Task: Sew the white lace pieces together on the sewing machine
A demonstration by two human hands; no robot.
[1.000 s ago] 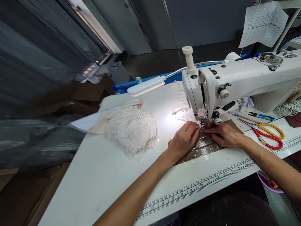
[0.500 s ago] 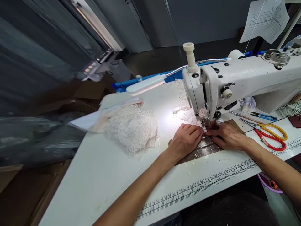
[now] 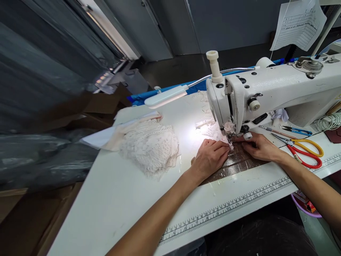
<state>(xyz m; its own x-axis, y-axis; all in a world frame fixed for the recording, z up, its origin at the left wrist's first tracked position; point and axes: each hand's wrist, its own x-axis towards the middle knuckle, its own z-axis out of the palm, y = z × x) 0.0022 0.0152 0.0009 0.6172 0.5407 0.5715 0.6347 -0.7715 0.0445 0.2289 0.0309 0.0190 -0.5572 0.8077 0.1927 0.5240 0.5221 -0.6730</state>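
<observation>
A white sewing machine [image 3: 266, 85] stands at the right, its needle and presser foot [image 3: 229, 138] over a brown taped plate [image 3: 234, 163]. A small strip of pale pink lace [image 3: 231, 146] lies at the foot. My left hand [image 3: 211, 156] is closed on the lace just left of the foot, fingers together and pressed down; its fingertips partly hide the lace. My right hand [image 3: 259, 146] is right of the foot, index finger stretched toward it and thumb apart, with nothing visible in it. More pale lace [image 3: 211, 128] lies behind the foot.
A pile of white lace pieces [image 3: 151, 145] lies on the left of the table [image 3: 112, 199]. Red-and-yellow-handled scissors [image 3: 306, 149] and blue thread snips [image 3: 297, 130] lie right of my right hand. A lamp [image 3: 166, 96] hangs over the table; a ruler strip [image 3: 226, 209] runs along the front edge.
My right hand has moved slightly right and back from the lace at the foot, its thumb and index finger now apart. My left hand stays on the lace. The view has shifted slightly.
</observation>
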